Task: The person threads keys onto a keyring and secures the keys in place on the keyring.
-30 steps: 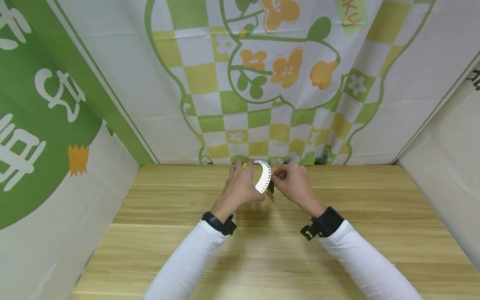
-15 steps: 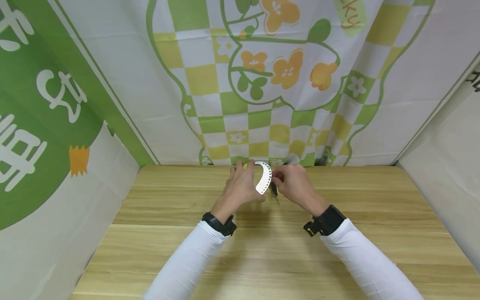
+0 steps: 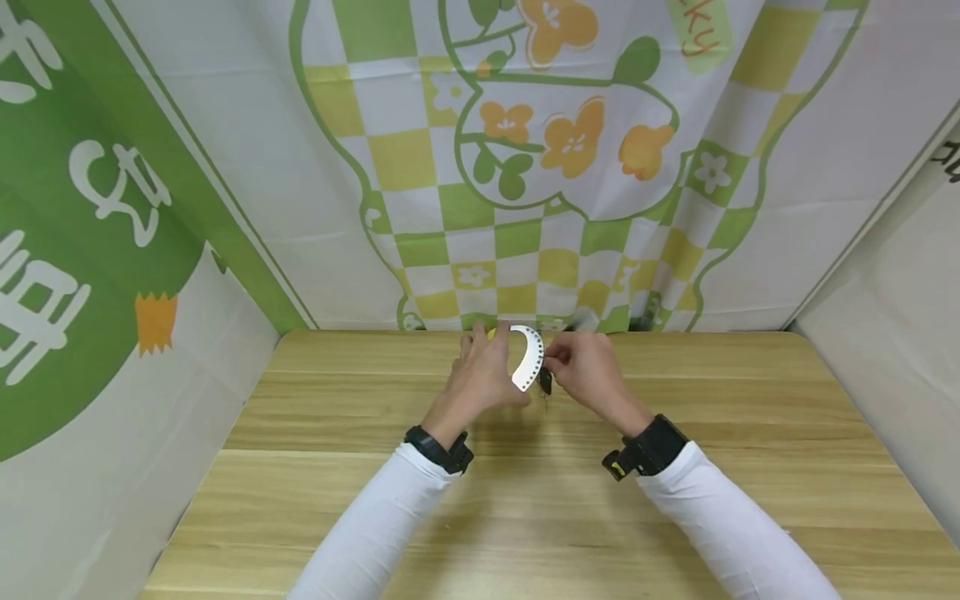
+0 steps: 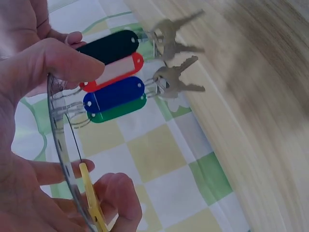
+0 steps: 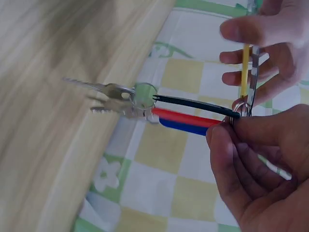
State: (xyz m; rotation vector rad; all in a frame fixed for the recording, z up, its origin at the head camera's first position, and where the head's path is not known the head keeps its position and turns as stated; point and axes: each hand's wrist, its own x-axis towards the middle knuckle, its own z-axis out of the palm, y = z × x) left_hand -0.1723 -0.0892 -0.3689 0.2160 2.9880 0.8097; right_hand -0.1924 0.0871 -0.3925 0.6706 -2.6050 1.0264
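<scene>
My left hand (image 3: 480, 367) grips a white curved plate (image 3: 531, 358) with a row of holes along its outer edge. A narrow yellow piece (image 4: 91, 198) lies along the plate near the left fingers. Small metal rings link the plate to several oval key tags: a black key tag (image 4: 113, 47), a red key tag (image 4: 120, 70), a blue key tag (image 4: 116, 94) and a green key tag (image 4: 120, 110). Keys (image 4: 176, 79) dangle from their far ends. My right hand (image 3: 592, 371) pinches the ring end of the tags between thumb and forefinger, right beside the plate's edge.
Both hands are above the far edge of a wooden table (image 3: 675, 517). Behind it hangs a green, yellow and white checked curtain (image 3: 517, 242). Printed white and green walls stand at either side.
The black key tag and its keys swing under my right hand, out to the right and back to nearly straight down. Both hands stay almost in place.
</scene>
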